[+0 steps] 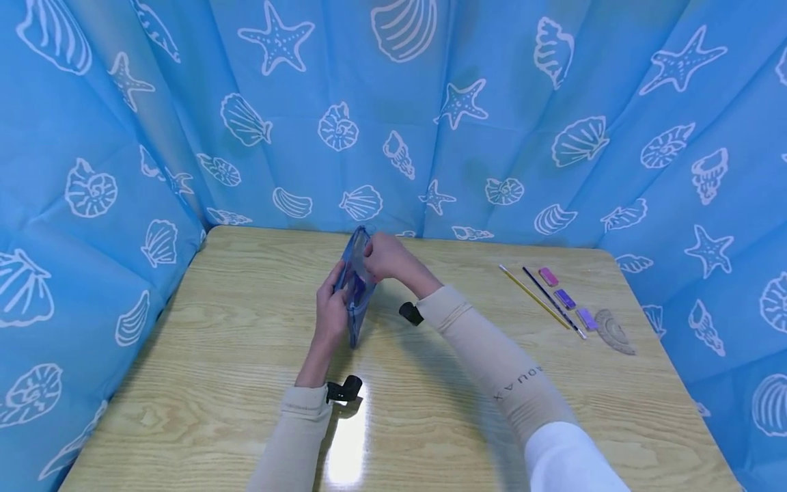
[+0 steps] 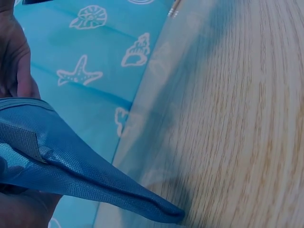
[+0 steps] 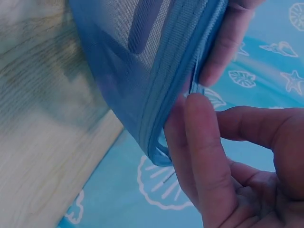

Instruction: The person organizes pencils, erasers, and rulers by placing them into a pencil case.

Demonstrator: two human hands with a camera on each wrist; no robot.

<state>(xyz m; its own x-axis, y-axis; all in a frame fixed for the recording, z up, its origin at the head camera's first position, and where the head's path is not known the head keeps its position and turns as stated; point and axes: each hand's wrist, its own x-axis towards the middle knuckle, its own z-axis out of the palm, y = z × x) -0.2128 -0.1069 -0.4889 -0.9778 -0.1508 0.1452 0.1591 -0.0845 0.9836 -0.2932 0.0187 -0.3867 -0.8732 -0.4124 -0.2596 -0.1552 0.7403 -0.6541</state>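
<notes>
A blue zip pouch with mesh sides is held up on edge above the table's back middle, its zipped mouth spread apart. My left hand grips it from the left side, with the thumb near the mouth. My right hand reaches into the opening from the right. In the right wrist view, the right hand has its longer fingers extended at the zip edge, some inside the pouch. No object shows between those fingers. The left wrist view shows the pouch's tapering lower corner close to the wood.
On the table's right side lie a yellow pencil, a dark pencil, a pink eraser, two purple erasers and a clear protractor. A blue curtain with white shells hangs behind the wooden table.
</notes>
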